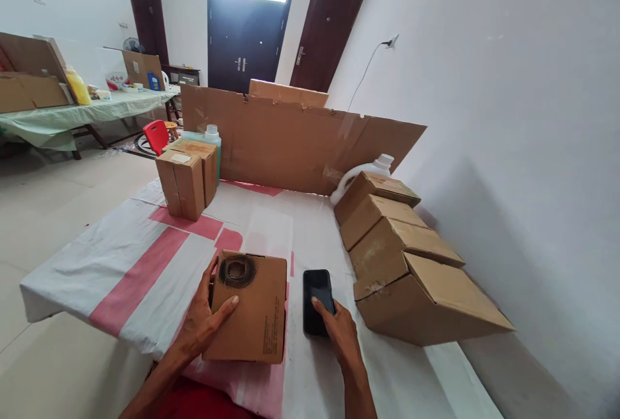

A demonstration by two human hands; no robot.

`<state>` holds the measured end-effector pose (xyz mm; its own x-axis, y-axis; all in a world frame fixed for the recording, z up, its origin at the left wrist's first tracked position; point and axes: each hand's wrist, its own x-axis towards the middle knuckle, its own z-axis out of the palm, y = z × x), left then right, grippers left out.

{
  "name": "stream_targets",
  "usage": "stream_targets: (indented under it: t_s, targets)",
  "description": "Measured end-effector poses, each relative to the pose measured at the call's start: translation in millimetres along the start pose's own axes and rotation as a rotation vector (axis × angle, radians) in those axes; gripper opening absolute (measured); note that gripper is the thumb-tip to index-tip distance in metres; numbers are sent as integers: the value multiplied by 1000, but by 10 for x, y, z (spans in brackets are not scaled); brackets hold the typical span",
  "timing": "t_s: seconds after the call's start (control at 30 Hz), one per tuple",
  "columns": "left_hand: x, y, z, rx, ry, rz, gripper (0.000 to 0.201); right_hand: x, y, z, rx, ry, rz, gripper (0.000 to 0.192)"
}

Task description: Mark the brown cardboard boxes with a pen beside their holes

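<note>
My left hand (pixel 207 321) grips the left side of a brown cardboard box (pixel 256 316), its thumb lying over the face toward me. A dark round mark with a ring in it sits near the top left of that face, and small print runs up its lower right. In my right hand (pixel 339 325) is a black smartphone (pixel 317 286), screen toward me, with the thumb across the glass and the fingers behind it. The phone is just right of the box, apart from it. Both are above the white and pink cloth (pixel 165 277) on the table.
Several cardboard boxes (pixel 436 306) line the right side by the wall, a white jug (pixel 368 170) behind them. Two upright boxes (pixel 181 180) and a green-blue bottle (pixel 213 141) stand at the back left. A cardboard sheet (pixel 290 141) stands across the far edge.
</note>
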<state>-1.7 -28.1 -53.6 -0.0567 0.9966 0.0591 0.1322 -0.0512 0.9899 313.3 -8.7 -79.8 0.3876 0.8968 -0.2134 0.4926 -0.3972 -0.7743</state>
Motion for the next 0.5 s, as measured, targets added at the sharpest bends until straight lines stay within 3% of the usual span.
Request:
stream_targets:
  t_s: [0.1,0.2,0.3,0.4,0.5]
  targets:
    - [-34,37,1,-12,18,16,88,-209,9,-14,216,38,32,62]
    - [-57,117,10,20,16,55,86,-517,-38,-100,731,7,110,61]
    - [-70,186,20,53,-19,71,87,-822,-153,-172,1182,-178,123,54]
    - [-86,212,22,72,-46,75,90,-1032,-356,-111,1292,-431,154,43]
    - [-111,196,14,112,-45,84,90,-1170,-664,95,1353,-720,185,66]
